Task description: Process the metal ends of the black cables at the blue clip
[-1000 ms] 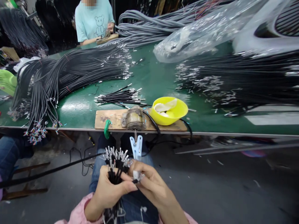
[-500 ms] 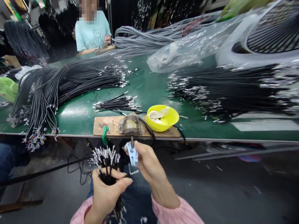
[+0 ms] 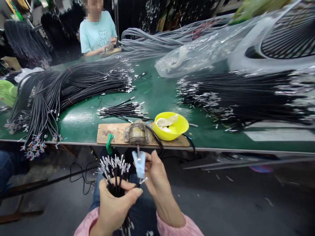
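Note:
My left hand (image 3: 114, 203) is wrapped round a bunch of short black cables (image 3: 115, 168), their stripped silvery ends pointing up. Between its thumb and forefinger one cable (image 3: 143, 181) sticks out to the right, its bare tip just below a light blue clothespin (image 3: 140, 167). The clothespin hangs on the shaft of a small motor (image 3: 137, 134) and looks slightly blurred. Beside it on the right is my right hand (image 3: 158, 180), thumb raised and apart from the fingers, which are partly behind the clothespin. No held object shows in it.
The motor sits on a wooden board (image 3: 115, 131) with a green clamp (image 3: 109, 143) and a yellow bowl (image 3: 169, 132). Behind lie short cables (image 3: 123, 109), long black cable bundles (image 3: 81, 82) and more cables (image 3: 246, 95). A person (image 3: 98, 36) works across the green table (image 3: 157, 88).
The right thumb has come away from the clothespin and shaft, and the hand has opened. The left hand has shifted slightly right, its single cable's tip now tilting up towards the clothespin.

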`<state>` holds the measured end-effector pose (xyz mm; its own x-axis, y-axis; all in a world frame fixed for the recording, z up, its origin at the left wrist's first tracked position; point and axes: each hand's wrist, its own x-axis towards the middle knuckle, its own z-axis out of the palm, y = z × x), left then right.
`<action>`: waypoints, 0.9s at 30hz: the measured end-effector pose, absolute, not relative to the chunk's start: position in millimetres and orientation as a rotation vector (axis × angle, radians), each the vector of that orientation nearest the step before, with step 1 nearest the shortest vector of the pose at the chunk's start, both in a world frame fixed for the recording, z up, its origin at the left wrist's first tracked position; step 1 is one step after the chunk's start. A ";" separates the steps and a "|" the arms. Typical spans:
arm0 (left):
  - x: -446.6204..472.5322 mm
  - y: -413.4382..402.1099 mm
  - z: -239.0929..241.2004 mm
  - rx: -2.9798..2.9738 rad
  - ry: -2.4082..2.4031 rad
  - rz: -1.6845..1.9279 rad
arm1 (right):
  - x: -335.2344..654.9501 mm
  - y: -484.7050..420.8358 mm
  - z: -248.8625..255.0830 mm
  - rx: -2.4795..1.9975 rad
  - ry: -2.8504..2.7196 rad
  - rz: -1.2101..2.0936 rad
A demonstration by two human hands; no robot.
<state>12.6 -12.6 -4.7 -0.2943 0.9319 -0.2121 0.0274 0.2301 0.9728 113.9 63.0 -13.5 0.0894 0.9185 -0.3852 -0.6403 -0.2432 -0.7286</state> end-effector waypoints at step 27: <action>10.4 -22.6 -9.2 0.857 1.462 1.027 | 116.0 0.4 -13.8 -1.071 -1.356 0.506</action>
<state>10.4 -22.6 -9.2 -0.1371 0.9218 -0.3627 -0.0286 0.3623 0.9316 116.0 0.4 -13.8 0.2067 0.8239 0.5278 0.2764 0.4683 -0.8392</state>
